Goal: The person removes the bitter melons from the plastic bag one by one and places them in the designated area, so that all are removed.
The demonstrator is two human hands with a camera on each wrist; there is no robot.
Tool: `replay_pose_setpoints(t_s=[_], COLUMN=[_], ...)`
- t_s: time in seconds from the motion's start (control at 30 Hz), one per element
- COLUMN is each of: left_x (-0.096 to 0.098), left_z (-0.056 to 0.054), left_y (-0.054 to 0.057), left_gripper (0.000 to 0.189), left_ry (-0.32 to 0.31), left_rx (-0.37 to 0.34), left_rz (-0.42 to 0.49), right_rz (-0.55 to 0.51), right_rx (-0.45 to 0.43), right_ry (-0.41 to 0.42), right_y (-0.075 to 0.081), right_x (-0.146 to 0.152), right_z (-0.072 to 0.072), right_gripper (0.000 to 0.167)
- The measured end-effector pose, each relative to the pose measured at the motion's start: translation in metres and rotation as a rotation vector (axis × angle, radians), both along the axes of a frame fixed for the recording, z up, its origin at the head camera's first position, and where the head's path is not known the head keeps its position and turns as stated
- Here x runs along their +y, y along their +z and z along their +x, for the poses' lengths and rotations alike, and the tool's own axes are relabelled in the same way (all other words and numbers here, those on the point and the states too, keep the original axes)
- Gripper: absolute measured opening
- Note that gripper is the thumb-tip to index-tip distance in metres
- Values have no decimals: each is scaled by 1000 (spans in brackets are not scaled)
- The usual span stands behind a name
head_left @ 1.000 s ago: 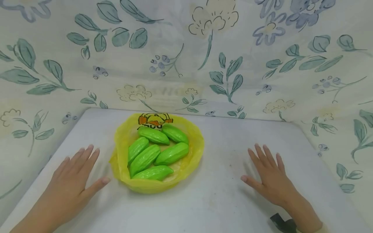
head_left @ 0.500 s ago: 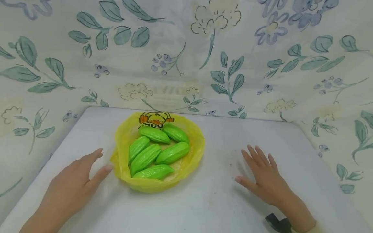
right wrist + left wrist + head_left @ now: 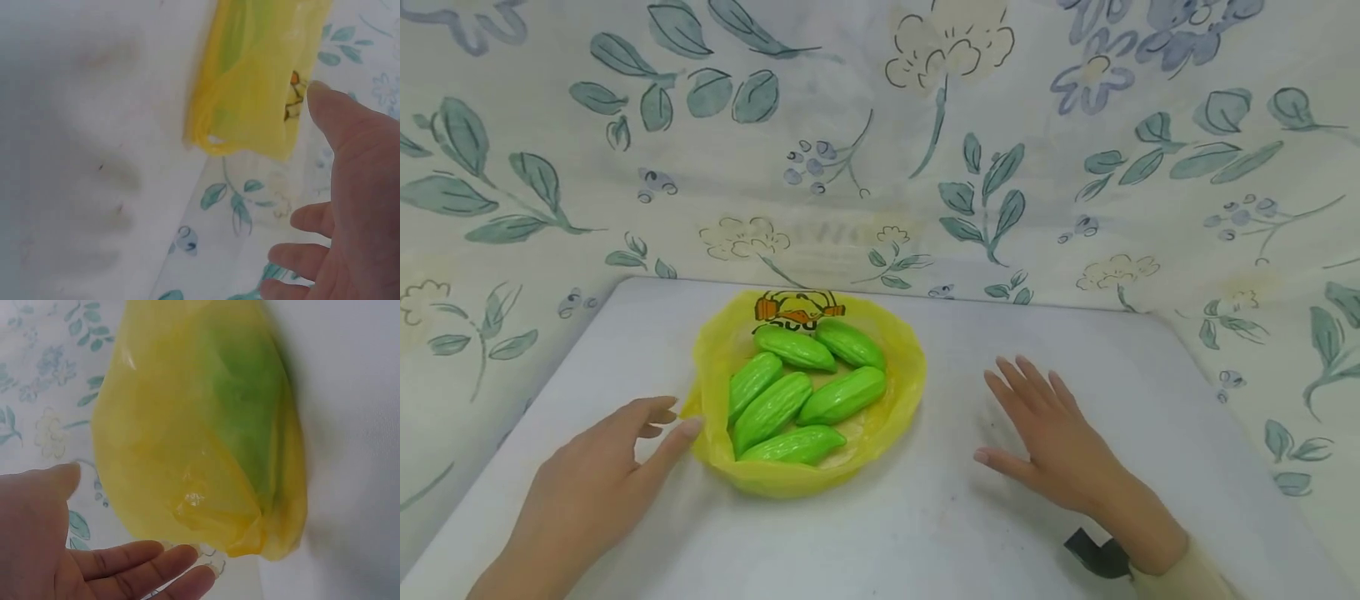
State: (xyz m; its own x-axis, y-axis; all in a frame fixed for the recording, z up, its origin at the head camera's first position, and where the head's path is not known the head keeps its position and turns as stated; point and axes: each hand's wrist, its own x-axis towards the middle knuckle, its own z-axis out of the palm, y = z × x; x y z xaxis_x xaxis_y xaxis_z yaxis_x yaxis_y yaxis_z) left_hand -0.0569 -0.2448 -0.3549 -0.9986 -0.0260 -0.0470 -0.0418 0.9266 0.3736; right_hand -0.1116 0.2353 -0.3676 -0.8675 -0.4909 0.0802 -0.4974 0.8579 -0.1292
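Note:
A yellow plastic bag (image 3: 904, 375) stands with its mouth rolled open left of centre in the head view. Several glossy green, ridged, pointed vegetables like small gourds (image 3: 842, 397) lie inside it. Just off the bag's left side is my left hand (image 3: 591, 479), fingers bent a little and thumb apart. In the left wrist view nothing lies between that thumb and the fingers (image 3: 140, 578), and the bag (image 3: 156, 431) is close by. My right hand (image 3: 1048, 442) hovers over the table right of the bag with its fingers spread, holding nothing.
The table (image 3: 925, 533) is white, with small dark specks right of the bag. A floral cloth (image 3: 865, 150) hangs behind it and along both sides. A black strap-like piece (image 3: 1099, 554) shows under the right wrist.
My left hand has moved right to the bag's edge, its fingers bending. My right hand has moved left, nearer the bag. The bag and the green vegetables have stayed put.

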Motion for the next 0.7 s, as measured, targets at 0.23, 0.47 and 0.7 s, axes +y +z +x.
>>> replay_pose_setpoints(t_s=[0.23,0.47,0.7], left_x=[3,8,15], left_z=[1,0,1], left_y=[1,-1,-7], left_gripper=[60,56,50], left_ry=[20,39,46], left_rx=[5,-15,2], left_rz=[24,58,117], right_rz=[0,-17,-40], right_rx=[34,63,85], right_ry=[93,151,242], right_y=[5,14,21], right_x=[-22,-42,-63], right_z=[-6,-7,-11], right_gripper=[88,81,75])
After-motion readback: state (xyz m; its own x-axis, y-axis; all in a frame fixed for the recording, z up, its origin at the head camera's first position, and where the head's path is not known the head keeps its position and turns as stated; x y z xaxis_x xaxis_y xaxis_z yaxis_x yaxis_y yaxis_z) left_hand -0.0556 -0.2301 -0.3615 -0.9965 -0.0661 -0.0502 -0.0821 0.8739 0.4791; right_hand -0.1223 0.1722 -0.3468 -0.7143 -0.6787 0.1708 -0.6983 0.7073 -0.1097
